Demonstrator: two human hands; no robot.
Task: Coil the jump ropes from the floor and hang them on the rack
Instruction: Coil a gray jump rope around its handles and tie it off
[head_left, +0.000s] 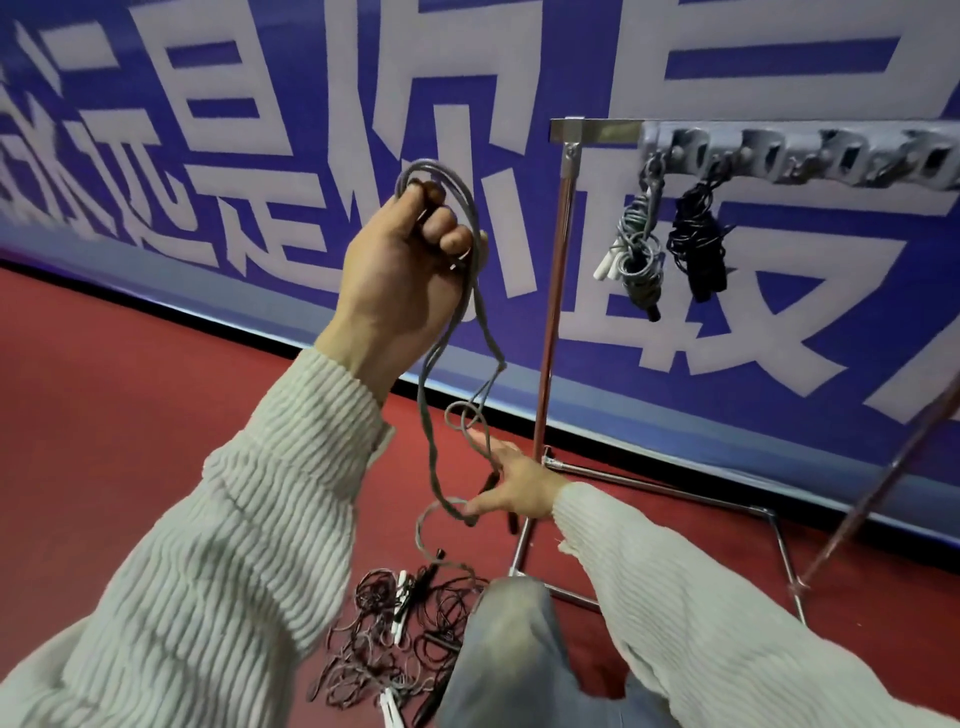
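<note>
Left hand (400, 270) held high, clenched on loops of the grey jump rope (434, 415), whose long axis hangs straight down to the right hand (511, 491). Right hand pinches the lower run above the floor pile (395, 639). Rack (779, 156) is to the right, nearer the right hand.

Rack (551, 332): polished metal tubing, glossy. Rope (427, 415): grey cord, matt, smooth; sleeves (249, 519): cream ribbed knit cloth. Floor (130, 374): red, matt; wall banner (311, 130): blue and white, matt.
</note>
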